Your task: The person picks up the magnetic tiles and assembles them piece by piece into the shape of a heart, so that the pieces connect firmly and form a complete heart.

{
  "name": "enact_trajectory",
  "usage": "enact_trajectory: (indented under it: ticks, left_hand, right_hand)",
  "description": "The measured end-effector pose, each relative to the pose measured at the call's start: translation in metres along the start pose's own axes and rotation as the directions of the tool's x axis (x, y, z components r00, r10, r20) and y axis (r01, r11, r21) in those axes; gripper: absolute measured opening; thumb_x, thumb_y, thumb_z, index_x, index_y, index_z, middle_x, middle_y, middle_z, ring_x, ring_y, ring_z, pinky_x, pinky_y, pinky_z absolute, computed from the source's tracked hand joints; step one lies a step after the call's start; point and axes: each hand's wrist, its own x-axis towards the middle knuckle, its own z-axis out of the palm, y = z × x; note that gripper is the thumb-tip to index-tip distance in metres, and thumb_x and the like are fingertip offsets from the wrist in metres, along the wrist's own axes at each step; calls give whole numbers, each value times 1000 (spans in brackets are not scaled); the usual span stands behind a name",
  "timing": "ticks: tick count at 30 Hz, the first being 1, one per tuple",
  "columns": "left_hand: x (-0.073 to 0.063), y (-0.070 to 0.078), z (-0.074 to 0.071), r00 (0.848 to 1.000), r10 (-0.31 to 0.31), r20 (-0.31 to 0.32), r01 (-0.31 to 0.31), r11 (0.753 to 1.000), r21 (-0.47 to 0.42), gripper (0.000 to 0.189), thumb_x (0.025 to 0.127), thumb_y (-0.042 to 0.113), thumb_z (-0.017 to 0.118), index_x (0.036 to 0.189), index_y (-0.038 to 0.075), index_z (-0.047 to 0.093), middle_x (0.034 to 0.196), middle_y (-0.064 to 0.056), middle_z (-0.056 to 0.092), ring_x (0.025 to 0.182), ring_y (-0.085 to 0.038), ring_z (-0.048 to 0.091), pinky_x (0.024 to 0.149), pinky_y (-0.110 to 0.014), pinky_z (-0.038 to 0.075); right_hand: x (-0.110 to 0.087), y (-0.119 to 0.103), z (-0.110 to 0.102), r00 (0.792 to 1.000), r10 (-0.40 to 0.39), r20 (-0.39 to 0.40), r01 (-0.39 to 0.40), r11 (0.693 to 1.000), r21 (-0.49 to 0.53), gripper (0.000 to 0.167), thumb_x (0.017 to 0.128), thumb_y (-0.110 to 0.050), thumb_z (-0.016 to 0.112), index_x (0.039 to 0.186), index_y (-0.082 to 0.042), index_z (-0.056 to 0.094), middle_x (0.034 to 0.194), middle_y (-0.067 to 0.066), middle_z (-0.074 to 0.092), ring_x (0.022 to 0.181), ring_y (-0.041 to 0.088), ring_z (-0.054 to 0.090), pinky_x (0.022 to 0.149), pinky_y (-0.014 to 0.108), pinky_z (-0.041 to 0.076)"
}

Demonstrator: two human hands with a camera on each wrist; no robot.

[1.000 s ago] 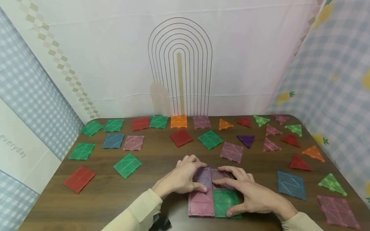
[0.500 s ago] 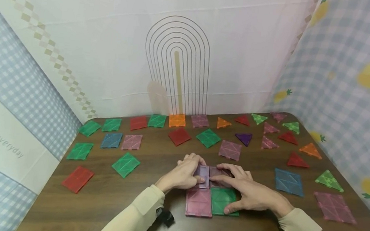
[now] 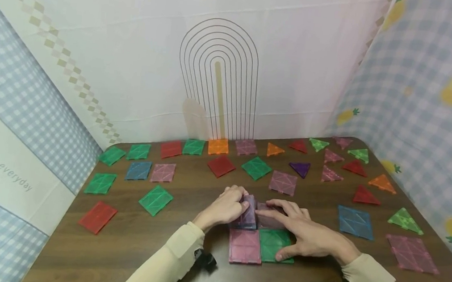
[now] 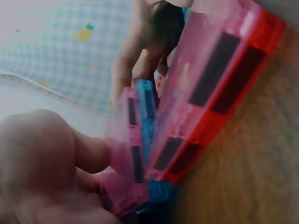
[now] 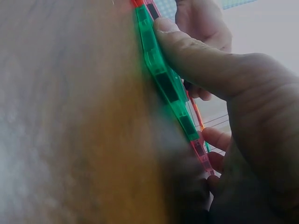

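My left hand grips a pink square magnetic tile with a blue tile against its back, looking purple together in the head view. The pair is tilted up, its right side raised. Before it lies a pink tile over a red layer. My right hand spreads over the right half of the two-by-two block. Its thumb rests on the green tile, and its fingers lie on the dark pink tile, partly hiding it.
Square tiles, such as a red tile and a green tile, are spread left and along the back. Triangular tiles, such as a purple triangle, lie back right. A large blue square and large pink square lie right.
The left hand's tile pair, flat in the block a second ago, has tipped up on its right side. The right hand has stayed nearly still on its tiles.
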Motion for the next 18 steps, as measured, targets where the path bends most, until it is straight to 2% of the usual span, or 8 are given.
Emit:
enact_trajectory:
  ticks: [3,6,8,11,13,15,18]
  left_hand:
    - [1,4,2,999,-28,-45,29,1000,13,18,103,24,59,102,11,71,105,-5,67,99,-26,56,91,-44,49]
    - [-1,11,-1,997,-43,-70,42,999,-21,17,104,26,58,100,13,69,103,-3,63,96,-26,53,84,-43,46]
    - [-4,15,-7,996,-74,-57,69,993,-93,16,104,30,58,101,16,67,101,0,61,97,-22,52,88,-41,45]
    - [-13,25,-26,992,-123,11,122,968,-217,29,106,45,62,105,16,61,101,-1,58,98,-22,50,88,-40,43]
    - [-19,30,-38,988,-149,50,156,959,-238,43,100,54,71,108,15,56,101,-3,57,97,-20,51,85,-38,44]
    - [-26,31,-47,987,-140,77,154,960,-233,57,93,59,81,111,14,51,103,-5,55,93,-20,52,79,-37,45]
    - [-34,25,-55,987,-121,102,142,963,-231,72,80,55,94,118,13,49,115,-5,53,101,-18,56,86,-36,50]
  right_hand:
    - [-1,0,-1,1000,8,1,-8,1000,7,104,87,-64,85,174,-37,34,178,13,23,162,44,21,109,74,30]
    - [-1,0,-1,1000,18,-3,-18,1000,12,103,87,-64,85,174,-37,35,178,11,23,162,44,22,110,76,30]
    - [-1,1,-1,1000,20,-1,-20,1000,10,101,87,-64,84,173,-37,37,179,11,23,162,44,22,110,76,31]
    - [-2,0,0,1000,6,-5,-6,1000,2,97,88,-64,84,171,-38,41,180,11,23,162,44,22,109,72,31]
    - [-3,0,0,1000,-14,-10,13,1000,-8,96,89,-63,84,171,-36,43,182,9,22,162,43,21,109,70,31]
    - [-3,0,-1,999,-35,-20,35,999,-21,96,89,-62,85,171,-33,45,183,7,24,163,44,20,108,70,30]
    - [-2,-1,-1,998,-63,-31,62,997,-48,94,88,-62,85,169,-33,48,182,3,30,164,47,19,108,72,26]
